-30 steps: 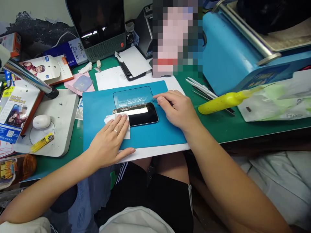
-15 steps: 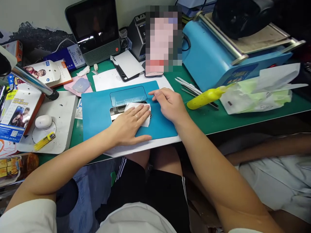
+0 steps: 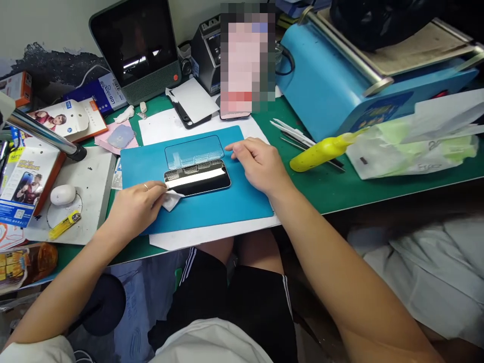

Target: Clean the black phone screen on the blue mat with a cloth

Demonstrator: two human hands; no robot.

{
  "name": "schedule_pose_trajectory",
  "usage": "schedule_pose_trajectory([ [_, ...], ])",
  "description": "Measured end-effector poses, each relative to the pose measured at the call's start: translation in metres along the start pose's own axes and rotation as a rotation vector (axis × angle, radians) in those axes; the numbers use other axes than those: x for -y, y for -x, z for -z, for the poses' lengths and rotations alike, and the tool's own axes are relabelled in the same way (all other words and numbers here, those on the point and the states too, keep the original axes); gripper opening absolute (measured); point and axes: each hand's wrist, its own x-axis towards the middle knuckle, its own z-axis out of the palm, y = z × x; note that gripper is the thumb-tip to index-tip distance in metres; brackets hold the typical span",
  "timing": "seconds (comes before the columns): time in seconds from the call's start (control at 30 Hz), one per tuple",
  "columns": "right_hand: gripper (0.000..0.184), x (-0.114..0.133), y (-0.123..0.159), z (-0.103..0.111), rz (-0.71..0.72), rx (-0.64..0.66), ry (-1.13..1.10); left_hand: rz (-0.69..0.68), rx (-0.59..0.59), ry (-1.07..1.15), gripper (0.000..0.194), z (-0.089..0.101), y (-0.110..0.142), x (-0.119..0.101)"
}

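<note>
A phone [image 3: 204,182] lies face up on a blue mat [image 3: 212,209], its black screen catching a bright reflection. Just behind it rests a clear screen protector [image 3: 194,151] with a black rim. My left hand [image 3: 136,206] is at the phone's left end, its fingers closed on a white wipe [image 3: 173,200] that hangs down beside the lower left corner. My right hand [image 3: 260,164] rests at the mat's right side, next to the protector's right end. Its fingers are curled with the thumb against the forefinger; whether anything is between them is hidden.
A yellow squeeze bottle [image 3: 317,153] and tweezers [image 3: 291,132] lie right of the mat, before a blue machine [image 3: 336,96]. A plastic packet [image 3: 412,151] is farther right. At left are boxes [image 3: 28,186], a white earbud case [image 3: 63,194] and a yellow lighter [image 3: 65,225]. Another person sits at right.
My left hand has moved left from the phone's middle, drawing the wipe with it and uncovering the screen. It went from flat to pinching. My right hand has hardly moved.
</note>
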Motion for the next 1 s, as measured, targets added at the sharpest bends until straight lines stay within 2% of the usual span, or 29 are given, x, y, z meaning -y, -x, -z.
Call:
schedule_pose_trajectory([
  [0.1, 0.051, 0.001, 0.0, 0.0, -0.009, -0.002, 0.004, 0.052, 0.076, -0.091, 0.033, 0.016, -0.011, 0.008],
  [0.17, 0.05, 0.0, 0.001, 0.0, -0.01, 0.0, 0.023, 0.089, 0.03, -0.05, 0.03, 0.018, -0.019, 0.011],
  [0.3, 0.05, -0.003, 0.002, 0.001, 0.002, 0.008, 0.063, 0.129, -0.079, 0.104, 0.02, -0.003, -0.033, 0.008],
  [0.43, 0.05, -0.003, 0.003, 0.001, -0.008, 0.018, 0.082, 0.129, -0.15, 0.144, 0.017, -0.026, -0.035, 0.004],
  [0.6, 0.044, 0.002, 0.004, 0.002, -0.036, 0.018, 0.062, 0.12, -0.264, 0.158, 0.015, -0.027, -0.03, 0.003],
  [0.77, 0.039, 0.003, 0.005, 0.003, -0.056, 0.008, 0.078, -0.058, -0.095, 0.159, 0.025, -0.025, -0.027, 0.001],
  [0.9, 0.042, 0.004, 0.004, 0.003, -0.064, 0.005, 0.084, -0.041, -0.043, 0.162, 0.023, -0.02, -0.024, 0.005],
  [1.0, 0.044, 0.004, 0.004, 0.002, -0.042, 0.008, 0.095, -0.06, 0.05, 0.184, 0.021, -0.014, -0.023, 0.01],
])
